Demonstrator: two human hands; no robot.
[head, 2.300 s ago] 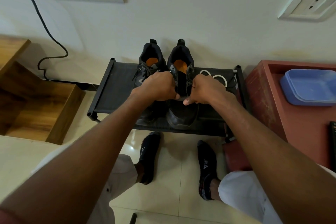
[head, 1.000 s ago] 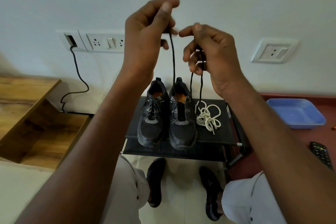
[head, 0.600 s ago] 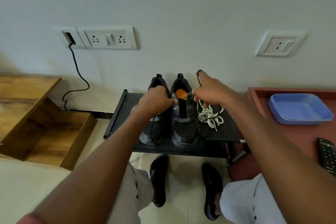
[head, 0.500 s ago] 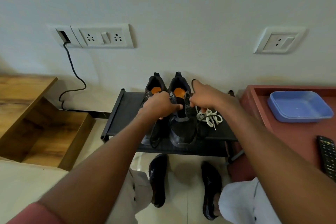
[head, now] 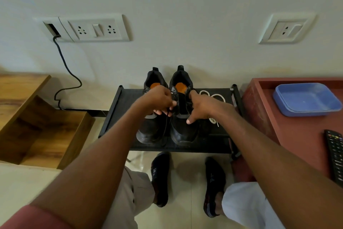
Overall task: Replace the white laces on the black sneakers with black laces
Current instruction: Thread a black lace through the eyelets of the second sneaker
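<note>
Two black sneakers stand side by side on a low black shoe rack (head: pixel 120 110), toes toward me. My left hand (head: pixel 159 100) pinches a black lace (head: pixel 165 128) at the left edge of the right sneaker (head: pixel 182 130); the lace hangs down between the shoes. On that sneaker's right edge my right hand (head: pixel 202 106) has curled fingers, thumb pointing down; I cannot see what it holds. The left sneaker (head: pixel 150 128) is partly hidden by my left hand. A loose white lace (head: pixel 213 97) lies on the rack to the right, mostly behind my right hand.
A red-brown table (head: pixel 300 132) on the right carries a blue tray (head: pixel 306 98) and a remote (head: pixel 335 152). Wooden steps (head: pixel 37 117) sit at the left. A black cable (head: pixel 66 72) hangs from a wall socket. My feet in black socks rest on the tiled floor.
One second ago both hands held the black lace up high in front of the wall. They have come down to the right sneaker, and the head view has tilted down slightly.
</note>
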